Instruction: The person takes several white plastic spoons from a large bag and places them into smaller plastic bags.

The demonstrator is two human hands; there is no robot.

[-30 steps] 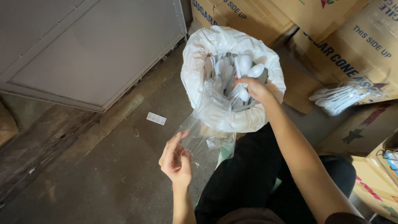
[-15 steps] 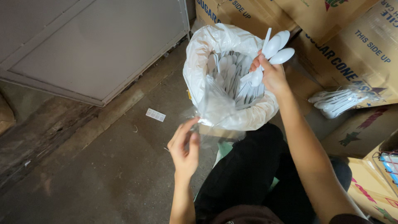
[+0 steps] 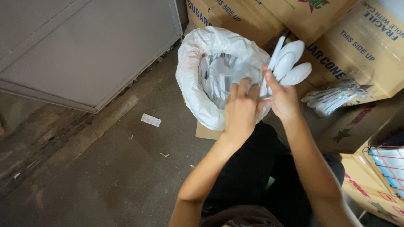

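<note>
My right hand (image 3: 283, 97) grips a bunch of white plastic spoons (image 3: 288, 62), bowls pointing up, just right of a big white plastic bag (image 3: 193, 80) full of more white cutlery. My left hand (image 3: 241, 110) is raised against the right hand and holds a small clear plastic sleeve (image 3: 229, 72) over the bag's mouth, next to the spoon handles. The lower ends of the spoons are hidden between my two hands.
Brown cardboard boxes (image 3: 357, 50) stack behind and right of the bag. A packed bundle of white spoons (image 3: 334, 97) lies on a box at the right. A small white label (image 3: 150, 120) lies on the concrete floor. A grey metal door (image 3: 84, 46) fills the upper left.
My right hand pulled a bunch of spoons up out of the bag. My left hand rose from near my knees with the clear sleeve and met the right hand.
</note>
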